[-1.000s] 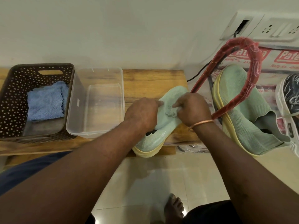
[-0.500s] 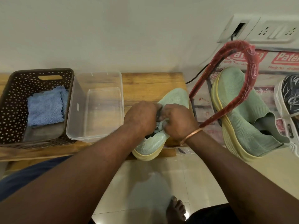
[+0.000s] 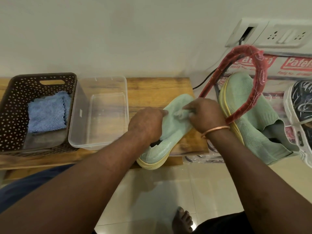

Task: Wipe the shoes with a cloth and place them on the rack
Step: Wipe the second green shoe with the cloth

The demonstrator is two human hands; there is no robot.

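1. The green shoe (image 3: 166, 147) lies right under both hands on the wooden surface (image 3: 157, 88). Its long axis runs on a slant: heel near the person and to the left, poking over the near edge, toe away and to the right.
2. The left hand (image 3: 146, 124) curls over the shoe's upper near the opening and grips it steady.
3. The right hand (image 3: 206, 115) sits toward the toe, fingers bunched and pinching a small pale cloth (image 3: 180, 114) against the knit.
4. Wiping looks to be the step in hand.
5. The red-wrapped rack (image 3: 260, 81) stands just beyond the right hand, with the second shoe (image 3: 249, 129) already leaning in it.
6. The placing move therefore goes rightward, toe leading, and the right hand is the nearer one.
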